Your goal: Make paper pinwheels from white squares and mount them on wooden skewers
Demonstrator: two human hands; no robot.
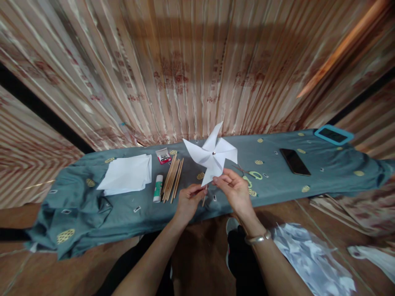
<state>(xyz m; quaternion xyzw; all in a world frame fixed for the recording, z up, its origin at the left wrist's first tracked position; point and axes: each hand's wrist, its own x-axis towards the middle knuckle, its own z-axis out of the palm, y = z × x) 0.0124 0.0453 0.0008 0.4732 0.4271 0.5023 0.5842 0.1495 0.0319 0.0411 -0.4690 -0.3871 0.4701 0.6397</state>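
A white paper pinwheel (212, 153) with a small metal pin at its centre is held up over the table. My left hand (189, 201) is closed on the wooden stick below it; the stick's lower end (203, 201) shows beside my fingers. My right hand (233, 187) pinches the edge of the pinwheel's lower blade between thumb and fingers. Much of the stick is hidden behind the paper. Left of my left hand lie a bundle of wooden sticks (173, 181) and a glue stick (158, 188). Green-handled scissors (255, 175) rest behind my right hand.
The narrow table has a grey-green cloth (123, 209). On it are a stack of white paper (126, 174), a small open box of pins (163, 156), a black phone (294, 161) and a blue-framed device (333, 135). A clear bag of paper pieces (311, 257) lies on the floor.
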